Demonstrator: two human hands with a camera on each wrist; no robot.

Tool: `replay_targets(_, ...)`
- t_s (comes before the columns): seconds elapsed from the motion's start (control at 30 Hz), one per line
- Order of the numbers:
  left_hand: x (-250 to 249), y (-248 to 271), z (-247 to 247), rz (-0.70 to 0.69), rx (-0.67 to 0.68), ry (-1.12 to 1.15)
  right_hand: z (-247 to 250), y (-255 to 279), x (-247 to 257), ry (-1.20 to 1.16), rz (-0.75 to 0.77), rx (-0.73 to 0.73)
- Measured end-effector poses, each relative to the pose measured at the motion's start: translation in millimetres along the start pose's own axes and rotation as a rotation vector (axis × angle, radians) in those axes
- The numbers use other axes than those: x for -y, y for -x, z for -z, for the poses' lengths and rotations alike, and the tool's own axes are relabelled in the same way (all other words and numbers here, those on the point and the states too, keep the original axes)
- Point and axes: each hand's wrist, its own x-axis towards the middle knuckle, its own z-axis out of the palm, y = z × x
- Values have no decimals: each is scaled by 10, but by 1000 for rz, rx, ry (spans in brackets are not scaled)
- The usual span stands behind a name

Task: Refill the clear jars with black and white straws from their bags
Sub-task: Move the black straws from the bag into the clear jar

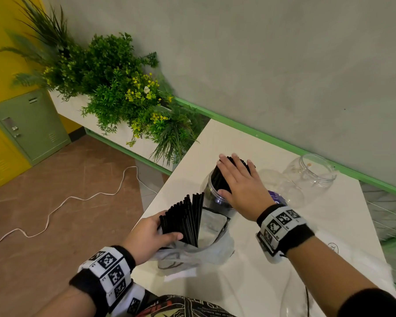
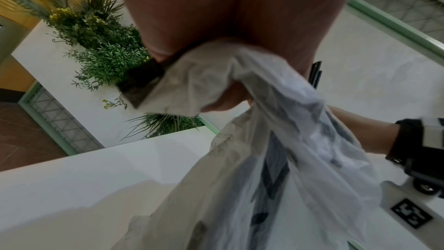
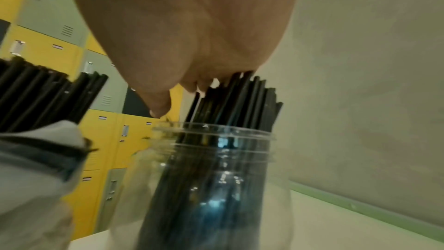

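A clear jar [image 1: 212, 197] [image 3: 211, 187] stands mid-table, filled with black straws [image 1: 220, 179] [image 3: 230, 102] that lean out of its mouth. My right hand [image 1: 238, 179] lies flat on their tops with straight, spread fingers [image 3: 158, 105]. A bundle of black straws [image 1: 183, 218] [image 3: 43, 98] sticks up out of a thin plastic bag [image 1: 199, 248] [image 2: 276, 140]. My left hand [image 1: 151, 236] grips this bundle, thumb over its front. A second clear jar [image 1: 311, 172] stands at the back right with no straws in it.
The white table [image 1: 306, 259] runs along a grey wall with a green rail [image 1: 261, 133]. A planter with green plants [image 1: 114, 92] stands off its left end. Yellow and green lockers [image 1: 28, 124] and a white cable [image 1: 55, 209] on the floor lie to the left.
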Motion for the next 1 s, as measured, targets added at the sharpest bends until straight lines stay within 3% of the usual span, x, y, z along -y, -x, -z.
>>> replay_targets(0.1,-5,-8,-3,0,8,-7,45,-3,-171,-173,-198,23)
replay_targets(0.2,-7,1,5,-1,20,6,12,21,-280,-567,-401,93)
replay_targets(0.3,1,-6,11,4,25,17,-7,-34,-269,-727,-413,88)
replay_targets(0.7,-16,-4,22,16,23,17,29,-472,-139,-502,-450,147)
replay_targets(1.0,10,-12,6,27,16,24,4,-359,-230,-346,-344,-202)
